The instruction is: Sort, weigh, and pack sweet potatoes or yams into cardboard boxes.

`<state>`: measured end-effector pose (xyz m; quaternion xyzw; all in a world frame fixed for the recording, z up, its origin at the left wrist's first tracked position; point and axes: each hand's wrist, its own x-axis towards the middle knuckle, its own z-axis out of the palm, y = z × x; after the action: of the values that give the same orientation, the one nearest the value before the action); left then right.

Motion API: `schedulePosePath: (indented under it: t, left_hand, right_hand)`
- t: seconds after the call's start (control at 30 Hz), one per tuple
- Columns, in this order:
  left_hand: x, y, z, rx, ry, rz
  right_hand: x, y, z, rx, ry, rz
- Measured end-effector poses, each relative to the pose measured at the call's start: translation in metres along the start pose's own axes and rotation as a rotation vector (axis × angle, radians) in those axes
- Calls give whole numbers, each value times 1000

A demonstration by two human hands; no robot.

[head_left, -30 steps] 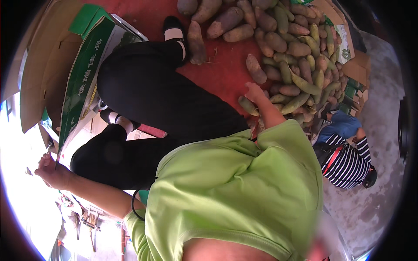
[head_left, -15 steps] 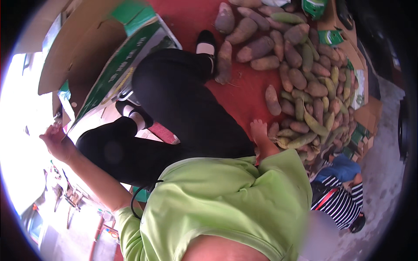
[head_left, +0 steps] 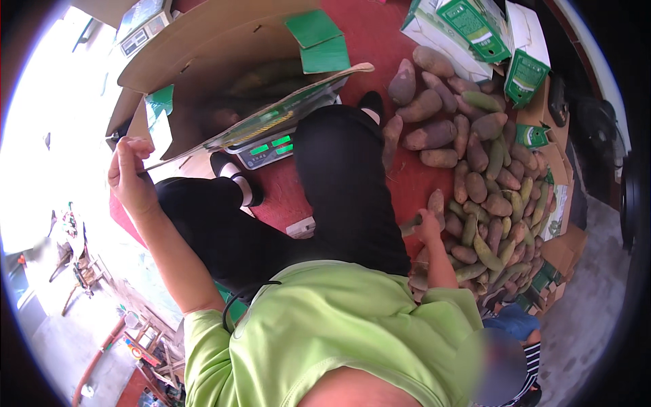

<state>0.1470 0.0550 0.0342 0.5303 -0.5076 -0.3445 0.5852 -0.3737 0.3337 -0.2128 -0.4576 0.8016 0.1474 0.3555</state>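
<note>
Red matting (head_left: 380,47) is covering the ground where the person in a lime-green shirt is crouching. Their left hand (head_left: 130,178) is pinching the long printed flap (head_left: 271,115) of a big brown cardboard box (head_left: 217,47), fingers curled tight on its corner, seemingly to hold the box open; inside it is shadowy, with what look like a few dark tubers. A digital scale with green readouts (head_left: 271,148) is sitting just under that flap. Their right hand (head_left: 427,225) is resting on the heap of purple-brown and greenish elongated tubers (head_left: 475,183) at the right; whether its fingers are closing on one I cannot tell. Green-and-white cartons (head_left: 475,27) are lying beyond the heap.
</note>
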Motion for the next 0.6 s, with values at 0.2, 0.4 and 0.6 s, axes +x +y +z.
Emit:
schedulePosePath:
  t: [0.2, 0.4, 0.6]
  left_hand:
    - [-2, 6, 2, 76, -54, 68]
    - [-4, 13, 4, 144, -60, 73]
    - [-3, 13, 4, 183, -67, 72]
  right_hand:
    - [1, -74, -133, 370, 524, -329]
    - [-37, -174, -274, 540, 870, -765]
    - [-78, -267, -339, 835, 719, -1018]
